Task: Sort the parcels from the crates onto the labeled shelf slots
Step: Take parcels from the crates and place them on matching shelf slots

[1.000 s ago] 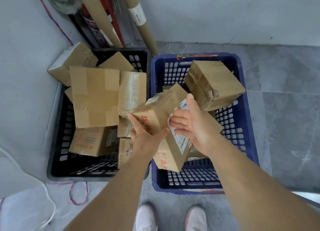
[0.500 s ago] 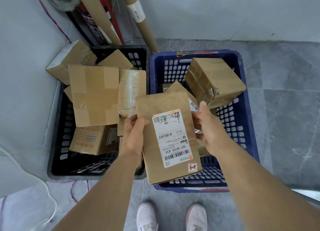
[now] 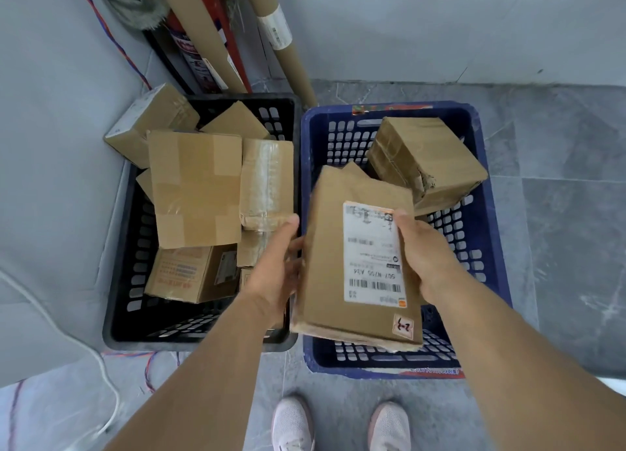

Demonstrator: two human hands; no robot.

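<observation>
Brown parcel (image 3: 327, 264) between left grip (image 3: 275, 271), right grip (image 3: 425, 254)

Left hand (image 3: 274, 274) and right hand (image 3: 427, 257) bare, forearms (image 3: 203, 383) uncovered to the frame edge; pale pinkish-white knit left shoe (image 3: 293, 423), matching right shoe (image 3: 389, 425), rounded toes

A couple of cardboard tubes (image 3: 281, 37) leaned in the corner against the grey wall (image 3: 440, 27), with a red canister-looking thing (image 3: 237, 66) behind them. A red-and-blue wire (image 3: 115, 40) ran down the left side, a white cable (image 3: 101, 359) snaked over the tiled floor (image 3: 559, 213), and white sneakers (image 3: 293, 423) poked in at the bottom.
</observation>
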